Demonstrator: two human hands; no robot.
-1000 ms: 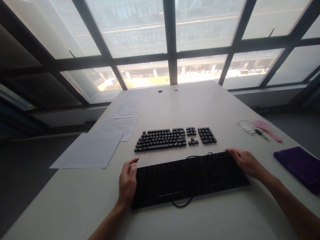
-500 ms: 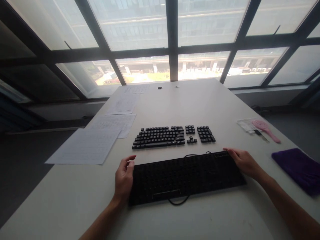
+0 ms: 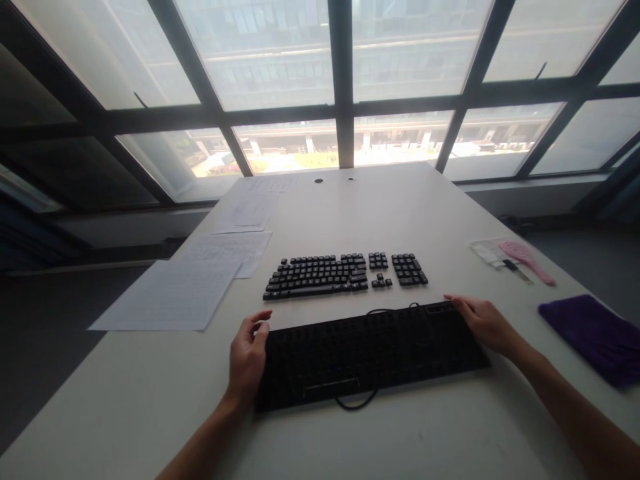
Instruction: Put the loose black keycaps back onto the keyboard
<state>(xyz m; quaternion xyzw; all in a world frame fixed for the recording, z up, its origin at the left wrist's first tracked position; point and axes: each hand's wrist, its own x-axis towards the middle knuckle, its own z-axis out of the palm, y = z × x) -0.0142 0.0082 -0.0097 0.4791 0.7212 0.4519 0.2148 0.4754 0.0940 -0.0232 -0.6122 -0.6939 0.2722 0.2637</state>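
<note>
The right hand [image 3: 484, 325] pinches the far right corner of the black keyboard [image 3: 373, 357]; the left hand [image 3: 247, 357] curls against its left end, though I cannot tell whether it grips; the keyboard is at the near part of the white table [image 3: 375, 217], a cable [image 3: 354, 409] looping from its near edge; just beyond sit rows of black keys [image 3: 317, 277]; papers [image 3: 165, 293] lie left, a purple cloth [image 3: 595, 340] right

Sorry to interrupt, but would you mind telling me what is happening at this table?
A person's left hand is against the left end of a black keyboard base, and the right hand holds its far right corner. Just beyond it, separate black keycaps are laid out in keyboard order. Papers lie to the left, a purple cloth to the right.
</note>
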